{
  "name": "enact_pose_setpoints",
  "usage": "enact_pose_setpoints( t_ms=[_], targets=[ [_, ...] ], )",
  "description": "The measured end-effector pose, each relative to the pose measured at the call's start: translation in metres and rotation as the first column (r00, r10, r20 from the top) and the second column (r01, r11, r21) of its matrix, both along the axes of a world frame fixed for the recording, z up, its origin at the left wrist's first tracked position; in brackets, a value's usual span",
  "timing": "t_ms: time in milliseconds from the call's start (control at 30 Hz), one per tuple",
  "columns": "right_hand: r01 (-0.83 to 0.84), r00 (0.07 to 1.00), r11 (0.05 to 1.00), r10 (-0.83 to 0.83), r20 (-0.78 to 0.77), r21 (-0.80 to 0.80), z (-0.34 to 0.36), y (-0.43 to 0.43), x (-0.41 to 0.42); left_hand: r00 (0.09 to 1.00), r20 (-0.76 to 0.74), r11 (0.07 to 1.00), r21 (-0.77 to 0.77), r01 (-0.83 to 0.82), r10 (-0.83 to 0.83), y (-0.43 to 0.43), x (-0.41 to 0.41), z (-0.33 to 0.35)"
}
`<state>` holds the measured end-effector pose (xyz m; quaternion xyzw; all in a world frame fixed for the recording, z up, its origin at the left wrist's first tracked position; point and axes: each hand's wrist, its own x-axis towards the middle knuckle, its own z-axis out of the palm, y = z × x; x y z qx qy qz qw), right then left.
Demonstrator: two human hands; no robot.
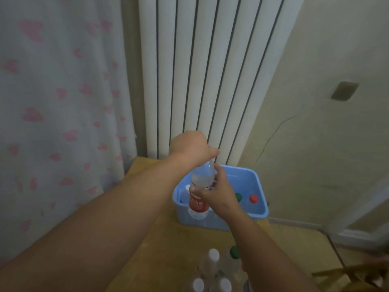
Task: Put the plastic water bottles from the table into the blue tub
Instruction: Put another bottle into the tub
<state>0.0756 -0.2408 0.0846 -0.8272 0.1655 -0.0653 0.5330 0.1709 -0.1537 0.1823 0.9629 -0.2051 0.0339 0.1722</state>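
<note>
Nearest, at the lower edge, a cluster of capped bottles (210,264) stands on the table (147,239), three with white caps and one with a green cap, just beside the right forearm. Beyond them the right hand (212,196) curls its fingers round the middle of a red-labelled bottle (201,178), at the top of the label; the left hand (192,147) closes over the cap end from above, so both hands hold this one bottle. Its long axis runs nearly upright, cap leaning slightly away, base pointing down at the near left part of the blue tub (262,209); whether the base is below the rim I cannot tell. Inside the tub a white cap (187,187) shows just left of the held bottle, and a green cap (238,196) and a red cap (253,198) show to its right. The gap between them looks to lie straight beneath, so a plain downward lowering should do. Behind stand a radiator (200,70), a curtain (63,91) and the wall (326,60).
</note>
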Motion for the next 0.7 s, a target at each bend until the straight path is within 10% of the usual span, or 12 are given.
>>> enact_pose_setpoints(
  t_ms=[133,367,700],
  targets=[
    [0.082,0.990,0.945,-0.112,-0.079,-0.316,0.018,-0.015,0.028,1.000,0.010,0.999,0.035,0.002,-0.002,-0.018,0.010,0.009],
    [0.059,0.997,0.971,-0.070,-0.038,-0.234,0.025,-0.058,0.065,0.967,-0.017,0.967,-0.043,0.252,-0.252,-0.033,0.037,0.013],
    [-0.007,1.000,0.981,0.013,0.029,-0.195,0.005,-0.087,0.118,0.976,0.111,0.982,0.033,0.184,-0.187,-0.062,0.072,-0.011]
  ],
)
